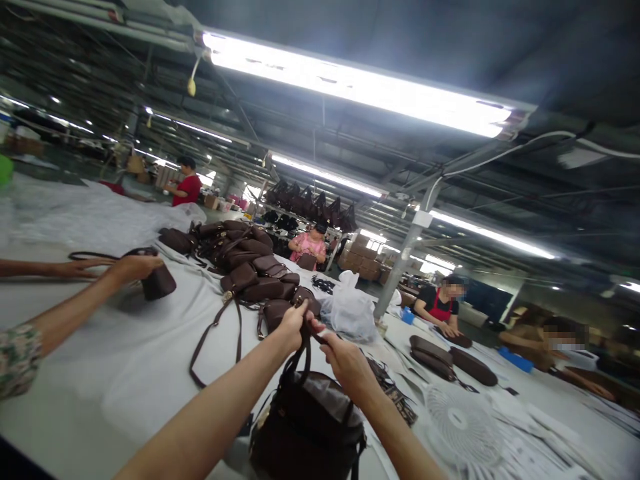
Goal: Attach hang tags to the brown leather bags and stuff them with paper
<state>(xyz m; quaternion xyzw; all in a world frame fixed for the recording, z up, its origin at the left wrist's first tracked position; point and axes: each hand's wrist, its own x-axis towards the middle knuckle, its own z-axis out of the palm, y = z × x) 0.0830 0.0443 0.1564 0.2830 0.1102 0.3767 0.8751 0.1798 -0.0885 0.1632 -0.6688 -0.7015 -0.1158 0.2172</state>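
Observation:
A dark brown handbag point(307, 427) stands upright right in front of me, with pale stuffing point(330, 393) showing in its top. Above it, my left hand point(291, 328) is closed on the bag's strap point(302, 357). Close beside it, my right hand point(345, 360) pinches the same strap, its fingertips near those of my left hand. Just beyond my hands lies a heap of brown bags point(260, 270), with one long shoulder strap point(215, 325) looped over the white table covering.
At left, a co-worker's hand point(133, 267) holds a small dark bag point(159, 281). A white fan point(463, 423) and brown pouches point(433, 357) lie to the right. White plastic bags point(350, 307) sit ahead by a metal post point(405, 257). Other people work around the tables.

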